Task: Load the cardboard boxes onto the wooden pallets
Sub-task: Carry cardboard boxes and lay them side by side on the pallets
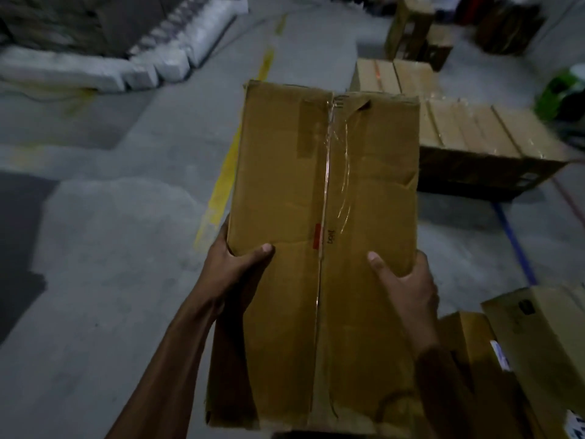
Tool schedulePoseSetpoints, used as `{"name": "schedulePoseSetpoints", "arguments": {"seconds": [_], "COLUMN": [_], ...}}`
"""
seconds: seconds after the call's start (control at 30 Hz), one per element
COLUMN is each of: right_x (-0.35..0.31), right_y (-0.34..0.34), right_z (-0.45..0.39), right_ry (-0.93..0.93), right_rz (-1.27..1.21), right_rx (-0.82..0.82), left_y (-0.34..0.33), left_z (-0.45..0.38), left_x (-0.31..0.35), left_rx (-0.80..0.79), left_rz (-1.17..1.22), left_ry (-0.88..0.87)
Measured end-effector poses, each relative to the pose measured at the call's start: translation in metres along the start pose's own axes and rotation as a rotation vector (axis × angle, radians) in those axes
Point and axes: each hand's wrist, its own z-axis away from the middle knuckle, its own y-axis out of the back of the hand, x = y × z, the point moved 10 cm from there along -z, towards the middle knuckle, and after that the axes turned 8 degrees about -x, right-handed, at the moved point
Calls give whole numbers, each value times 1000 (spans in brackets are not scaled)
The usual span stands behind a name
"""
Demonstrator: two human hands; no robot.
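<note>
A long brown taped cardboard box (319,236) is carried at centre frame, the left hand (235,267) and right hand (408,280) clamping its side walls, thumbs on top. Advice: keep it level and carry it toward the stacked tan boxes (468,134) at two o'clock. Small print beside the seam appears to read "boat"; the pallet itself cannot be made out.

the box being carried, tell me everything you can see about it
The box is long, brown, creased cardboard, held lengthwise away from the person, top face up, above the grey floor. Clear tape runs down its centre seam, wrinkled toward the far end, with a darker tape patch left of the seam. A small red mark and small print sit near the seam. The far right corner is dented. The left hand and right hand grip its sides, thumbs on top.
</note>
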Motion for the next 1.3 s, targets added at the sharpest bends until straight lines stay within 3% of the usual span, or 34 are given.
{"name": "schedulePoseSetpoints", "arguments": {"seconds": [0.3,0.73,1.0,1.3], "right_x": [-100,-291,-389,-498], "right_y": [-39,-146,-242,-308], "right_z": [-124,-381,-549,-724], "right_ry": [94,121,102,31], "right_rz": [-10,-17,19,-116], "right_rx": [67,-62,-24,23], "left_y": [47,138,210,256], "left_z": [-142,-419,-637,-886], "left_x": [69,160,171,256], "left_rx": [24,115,83,-50], "left_rz": [-10,-8,22,-35], "left_ry": [-94,-68,-54,-61]}}
